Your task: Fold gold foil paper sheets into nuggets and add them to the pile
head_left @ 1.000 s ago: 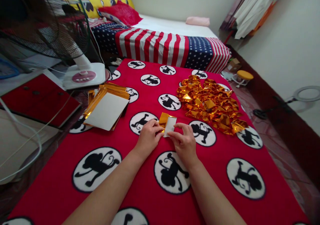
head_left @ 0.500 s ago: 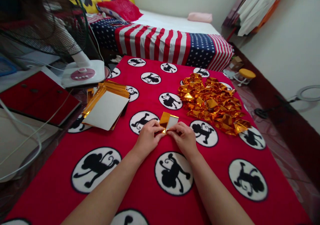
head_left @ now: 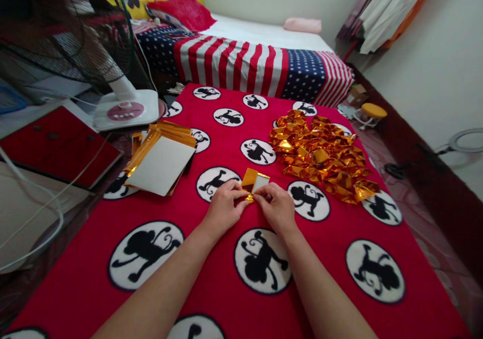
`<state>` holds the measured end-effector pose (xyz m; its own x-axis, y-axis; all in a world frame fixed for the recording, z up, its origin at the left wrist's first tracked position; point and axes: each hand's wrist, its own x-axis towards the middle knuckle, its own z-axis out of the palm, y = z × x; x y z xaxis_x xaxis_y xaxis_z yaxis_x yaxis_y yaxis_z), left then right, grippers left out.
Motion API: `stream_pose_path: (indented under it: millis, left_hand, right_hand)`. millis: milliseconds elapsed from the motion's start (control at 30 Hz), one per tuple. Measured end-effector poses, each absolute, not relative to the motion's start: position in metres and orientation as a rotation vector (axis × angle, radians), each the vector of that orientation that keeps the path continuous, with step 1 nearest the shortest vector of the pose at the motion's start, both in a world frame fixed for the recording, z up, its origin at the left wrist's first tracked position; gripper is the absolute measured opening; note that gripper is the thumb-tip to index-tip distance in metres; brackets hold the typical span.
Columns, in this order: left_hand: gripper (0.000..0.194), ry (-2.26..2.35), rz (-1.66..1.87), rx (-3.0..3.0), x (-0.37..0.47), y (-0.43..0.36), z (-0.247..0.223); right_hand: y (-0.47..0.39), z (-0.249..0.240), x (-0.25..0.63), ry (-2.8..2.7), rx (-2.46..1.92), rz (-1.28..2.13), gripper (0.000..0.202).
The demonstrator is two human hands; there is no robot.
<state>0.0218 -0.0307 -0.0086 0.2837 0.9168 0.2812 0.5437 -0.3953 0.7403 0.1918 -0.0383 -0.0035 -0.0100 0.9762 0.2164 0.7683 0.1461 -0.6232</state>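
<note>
I have a small folded piece of gold foil paper (head_left: 249, 178) lying flat on the cloth-covered desk (head_left: 217, 263) straight in front of me, probably so that both hands reach its near end equally well. My left hand (head_left: 225, 201) is nearly closed, thumb and forefinger pinching the near left side, I think to steady it; my right hand (head_left: 277, 205) is curled the same way, gripping the near right side, though the pinched part is too small and covered for me to tell how the crease runs. The stack of foil sheets (head_left: 163, 164), white face up on top, sits to my left, and the heap of folded gold foil pieces (head_left: 320, 154) to my right, well apart, which I judge prevents flat and folded ones mixing
</note>
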Motion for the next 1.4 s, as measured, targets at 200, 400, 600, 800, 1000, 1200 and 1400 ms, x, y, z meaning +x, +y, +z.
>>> stream_pose_path:
  millis: [200,400,600,800,1000,1200,1400]
  left_hand:
    - [0.011,1.353,1.0,2.05,0.0264,-0.0319,-0.0056]
    - [0.006,1.408,1.02,2.018,0.0299,-0.0338,-0.0073]
    - [0.008,1.388,1.023,2.038,0.0298,-0.034,-0.0068]
    - [0.011,1.33,1.005,2.037,0.0264,-0.0341,-0.0087]
    - [0.013,1.312,0.994,2.039,0.0249,-0.0333,-0.0097]
    - [0.016,1.299,0.977,2.031,0.0236,-0.0322,-0.0087]
    - [0.017,1.312,0.983,2.032,0.0229,-0.0319,-0.0103]
  right_hand:
    - [-0.0403,-0.0057,0.1913,-1.824,-1.67,0.392,0.007]
    - [-0.0411,-0.0077,0.1899,-1.822,-1.653,0.361,0.009]
    - [-0.0421,-0.0055,0.1888,-1.82,-1.654,0.348,0.01]
    - [-0.0412,-0.0066,0.1884,-1.842,-1.666,0.324,0.01]
    - [-0.042,-0.0062,0.1893,-1.84,-1.65,0.371,0.008]
    - [-0.0422,-0.0052,0.1953,-1.822,-1.613,0.503,0.008]
    - [-0.0424,-0.0072,0.196,-1.798,-1.619,0.543,0.01]
